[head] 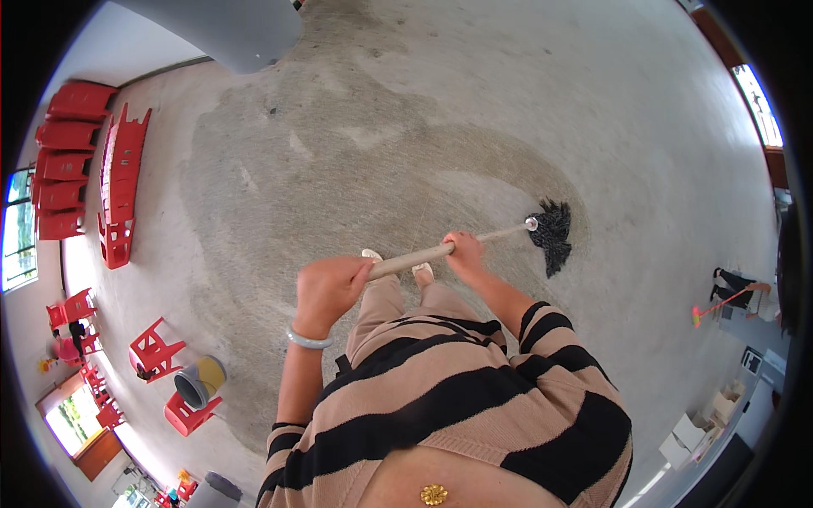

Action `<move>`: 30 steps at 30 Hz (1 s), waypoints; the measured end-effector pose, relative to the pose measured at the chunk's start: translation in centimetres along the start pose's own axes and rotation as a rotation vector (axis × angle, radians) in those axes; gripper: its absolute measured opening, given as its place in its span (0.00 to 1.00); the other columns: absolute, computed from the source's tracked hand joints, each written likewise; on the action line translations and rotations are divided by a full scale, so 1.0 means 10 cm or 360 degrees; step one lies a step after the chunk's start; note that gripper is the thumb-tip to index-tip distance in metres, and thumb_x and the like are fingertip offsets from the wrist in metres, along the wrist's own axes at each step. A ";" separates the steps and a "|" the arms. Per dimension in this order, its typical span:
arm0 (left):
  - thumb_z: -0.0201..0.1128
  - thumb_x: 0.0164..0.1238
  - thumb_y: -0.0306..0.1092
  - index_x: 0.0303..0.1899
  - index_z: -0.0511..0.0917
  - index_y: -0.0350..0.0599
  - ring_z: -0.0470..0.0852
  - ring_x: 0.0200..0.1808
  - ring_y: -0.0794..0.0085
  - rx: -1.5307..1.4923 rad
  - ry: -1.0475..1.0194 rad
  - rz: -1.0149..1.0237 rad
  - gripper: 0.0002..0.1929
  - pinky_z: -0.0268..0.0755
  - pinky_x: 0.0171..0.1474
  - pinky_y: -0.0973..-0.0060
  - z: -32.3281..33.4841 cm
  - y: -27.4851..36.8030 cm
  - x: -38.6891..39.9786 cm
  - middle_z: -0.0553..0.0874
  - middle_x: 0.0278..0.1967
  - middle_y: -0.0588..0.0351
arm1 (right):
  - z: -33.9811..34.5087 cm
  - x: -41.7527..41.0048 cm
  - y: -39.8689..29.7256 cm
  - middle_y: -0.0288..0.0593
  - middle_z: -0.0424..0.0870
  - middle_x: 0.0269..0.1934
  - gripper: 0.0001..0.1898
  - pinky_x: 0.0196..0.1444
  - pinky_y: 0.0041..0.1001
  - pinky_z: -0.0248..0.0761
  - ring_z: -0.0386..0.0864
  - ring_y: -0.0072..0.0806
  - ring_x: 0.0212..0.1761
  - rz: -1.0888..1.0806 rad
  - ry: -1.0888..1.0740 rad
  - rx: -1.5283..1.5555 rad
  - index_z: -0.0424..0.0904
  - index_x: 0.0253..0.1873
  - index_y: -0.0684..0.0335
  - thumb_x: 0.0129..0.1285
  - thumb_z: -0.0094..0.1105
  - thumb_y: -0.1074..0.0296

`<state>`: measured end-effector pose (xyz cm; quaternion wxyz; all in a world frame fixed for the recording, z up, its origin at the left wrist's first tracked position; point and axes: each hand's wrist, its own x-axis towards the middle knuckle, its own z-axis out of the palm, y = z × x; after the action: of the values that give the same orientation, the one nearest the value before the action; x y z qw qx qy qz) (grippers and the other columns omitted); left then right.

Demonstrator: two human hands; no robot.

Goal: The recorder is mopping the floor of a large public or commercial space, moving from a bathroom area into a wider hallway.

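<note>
A string mop with a wooden handle (413,260) lies across in front of me. My left hand (330,286), with a pale bangle at the wrist, grips the upper end of the handle. Further down the shaft, my right hand (463,251) is closed around it. The dark mop head (552,235) rests spread on the concrete floor (635,159), ahead and to the right of my feet. A wide patch of the floor (330,159) looks darker and damp, with curved streaks ending near the mop head.
A grey column stands at the upper left (254,32). Stacked red plastic chairs (70,165) line the left wall. A bucket (202,381) stands by red stools (155,350). At the far right a person (749,292) holds a red-handled tool. White boxes (686,435) are at lower right.
</note>
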<state>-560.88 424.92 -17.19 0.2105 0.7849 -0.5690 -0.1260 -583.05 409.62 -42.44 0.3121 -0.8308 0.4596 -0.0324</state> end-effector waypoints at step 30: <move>0.55 0.73 0.37 0.38 0.86 0.42 0.85 0.27 0.61 0.0700 0.0722 -0.1881 0.13 0.72 0.29 0.70 -1.72 -0.63 -2.11 0.87 0.29 0.48 | 2.63 0.06 -4.81 0.35 0.82 0.38 0.01 0.55 0.44 0.64 0.78 0.32 0.50 -0.1803 -0.1220 0.0038 0.81 0.33 0.48 0.56 0.61 0.64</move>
<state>-554.81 449.72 -5.95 0.0555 0.9962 0.0025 0.0670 -537.98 440.40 -37.36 0.3969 -0.8925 -0.1894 0.1006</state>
